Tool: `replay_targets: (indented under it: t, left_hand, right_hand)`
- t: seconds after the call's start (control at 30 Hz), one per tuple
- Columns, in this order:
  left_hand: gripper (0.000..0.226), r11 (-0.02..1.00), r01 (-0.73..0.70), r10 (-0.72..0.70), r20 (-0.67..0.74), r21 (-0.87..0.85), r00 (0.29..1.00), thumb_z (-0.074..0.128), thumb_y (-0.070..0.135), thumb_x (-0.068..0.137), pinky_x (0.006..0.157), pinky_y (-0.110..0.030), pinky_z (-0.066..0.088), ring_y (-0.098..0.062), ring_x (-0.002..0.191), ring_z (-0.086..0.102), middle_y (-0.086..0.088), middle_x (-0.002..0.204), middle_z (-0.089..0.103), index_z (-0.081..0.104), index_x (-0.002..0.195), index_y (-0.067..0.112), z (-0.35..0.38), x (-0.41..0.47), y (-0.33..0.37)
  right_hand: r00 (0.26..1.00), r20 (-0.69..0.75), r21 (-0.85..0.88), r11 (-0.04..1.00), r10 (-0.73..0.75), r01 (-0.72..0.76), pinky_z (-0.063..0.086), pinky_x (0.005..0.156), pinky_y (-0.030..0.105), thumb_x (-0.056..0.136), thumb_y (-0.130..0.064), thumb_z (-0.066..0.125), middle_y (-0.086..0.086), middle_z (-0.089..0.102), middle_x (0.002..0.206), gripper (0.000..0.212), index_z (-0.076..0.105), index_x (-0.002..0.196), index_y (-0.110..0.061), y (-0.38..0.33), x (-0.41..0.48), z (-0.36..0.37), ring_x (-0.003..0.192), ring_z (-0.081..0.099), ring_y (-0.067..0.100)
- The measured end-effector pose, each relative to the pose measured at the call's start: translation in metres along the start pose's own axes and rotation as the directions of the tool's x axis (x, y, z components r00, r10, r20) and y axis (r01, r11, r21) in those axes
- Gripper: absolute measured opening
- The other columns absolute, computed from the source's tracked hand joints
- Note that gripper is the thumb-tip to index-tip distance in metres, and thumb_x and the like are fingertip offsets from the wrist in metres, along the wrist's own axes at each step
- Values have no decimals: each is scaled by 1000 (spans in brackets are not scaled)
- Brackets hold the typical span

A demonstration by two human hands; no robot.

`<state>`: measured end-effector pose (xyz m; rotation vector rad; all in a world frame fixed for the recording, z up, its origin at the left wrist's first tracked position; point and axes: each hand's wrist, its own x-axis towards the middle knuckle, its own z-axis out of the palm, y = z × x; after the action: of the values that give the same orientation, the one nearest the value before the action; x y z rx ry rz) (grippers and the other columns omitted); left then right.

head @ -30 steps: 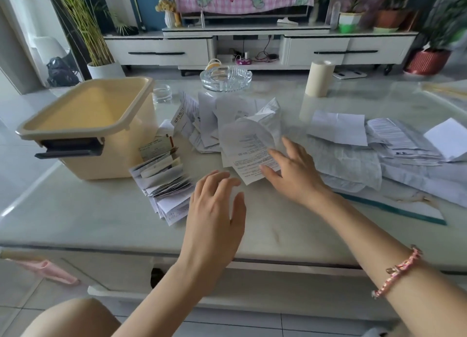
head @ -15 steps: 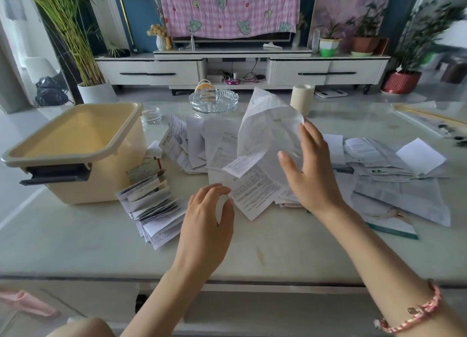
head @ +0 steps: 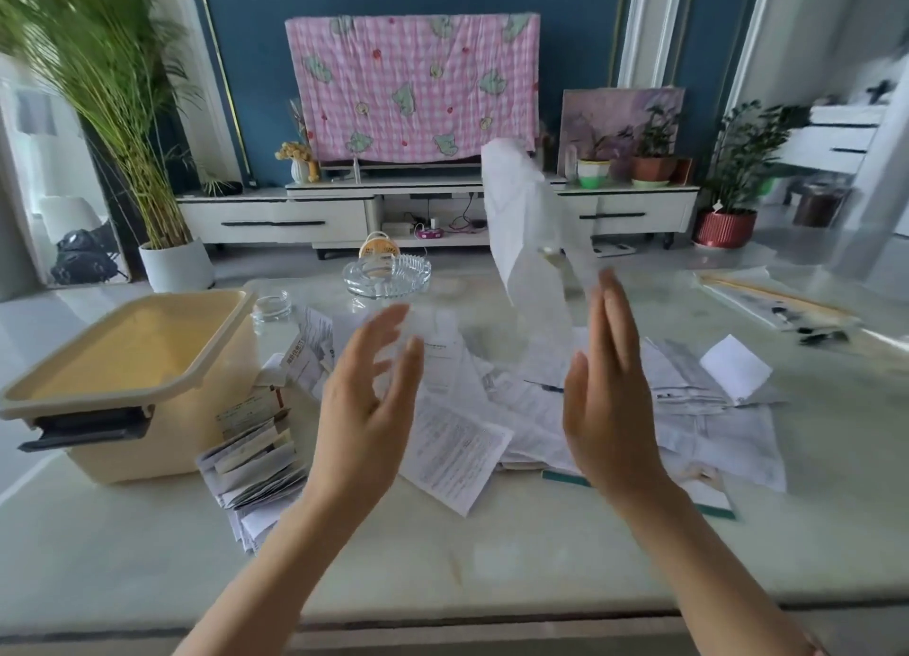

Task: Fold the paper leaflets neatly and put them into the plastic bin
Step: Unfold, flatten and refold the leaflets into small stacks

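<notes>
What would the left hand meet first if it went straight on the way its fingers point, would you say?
Probably the glass ashtray: the left hand hovers above the loose leaflets, fingers aimed forward towards it. Depth is unclear, so it might pass above.

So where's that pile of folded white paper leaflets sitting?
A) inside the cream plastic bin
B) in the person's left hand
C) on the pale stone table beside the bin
C: the pile of folded white leaflets lies on the pale table beside the cream plastic bin; the left hand holds nothing.

The bin [head: 147,385] stands on the table [head: 442,557], left of the leaflets [head: 541,399].
</notes>
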<state>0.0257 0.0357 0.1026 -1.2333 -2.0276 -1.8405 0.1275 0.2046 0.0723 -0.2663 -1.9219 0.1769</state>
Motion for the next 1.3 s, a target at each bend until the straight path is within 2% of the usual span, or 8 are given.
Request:
replay_targets:
  t: [0.2,0.37,0.5,0.63,0.73,0.87,1.1,1.3]
  left_hand:
    - [77,910,389,-359,197,-144,912,55,71,67,94,-44,48,-26,106,61,-6,117,62,54,125,20,11,55,50]
    - [29,719,690,-663,214,-87,718,74,18,76,64,-32,56,-27,76,64,-15,95,66,63,97,1,15,79,33]
    - [5,779,627,-622,148,14,769,71,9,79,78,-36,56,-29,76,64,-15,87,67,67,81,8,5,76,17]
    - [6,818,556,-576,207,151,791,72,16,78,74,-34,53,-23,77,63,-7,85,68,66,81,14,-10,78,22]
    - [16,815,574,-563,345,82,751,69,13,75,69,-30,56,-20,80,66,-5,89,69,65,90,9,-19,81,32]
    - [35,807,590,-528,470,21,707,68,15,61,69,-24,58,-16,80,69,1,85,73,66,95,9,-25,86,41]
    - [37,884,320,-465,572,342,676,75,14,66,73,-23,57,-18,89,68,-2,98,71,67,102,13,-21,90,59]
    - [26,791,-159,-273,573,591,773,77,19,73,67,-14,49,-17,82,63,-3,93,67,67,96,13,-1,80,74]
  right_hand:
    - [951,137,-155,942,-276,296,16,118,37,93,8,13,10,24,149,49,26,140,-1,-2,-14,2,139,25,28]
    - [872,288,-144,882,-396,448,19,116,43,87,8,30,4,24,152,57,25,142,-3,-15,-32,5,141,23,26]
    - [855,374,-46,913,-360,405,19,116,42,87,-2,40,2,26,153,48,47,134,-6,-19,-45,5,143,21,24]
    - [963,266,330,943,-49,-43,24,111,27,89,-22,43,1,48,140,30,70,100,-14,-23,-36,-18,136,34,13]
    - [912,211,612,679,353,-405,38,95,16,77,-32,50,-6,63,116,24,71,75,-21,-21,-10,-40,115,52,5]
    - [755,253,811,293,604,-506,48,78,27,70,-16,47,-2,71,78,24,69,63,-19,-2,17,-64,84,64,19]
    - [779,400,559,545,482,-624,44,73,4,90,-23,59,-7,65,102,24,60,113,-17,-9,59,-62,90,60,-3]
    - [681,629,280,708,375,-649,49,87,32,79,-48,66,-2,61,102,46,56,109,-14,-30,90,-42,97,59,15]
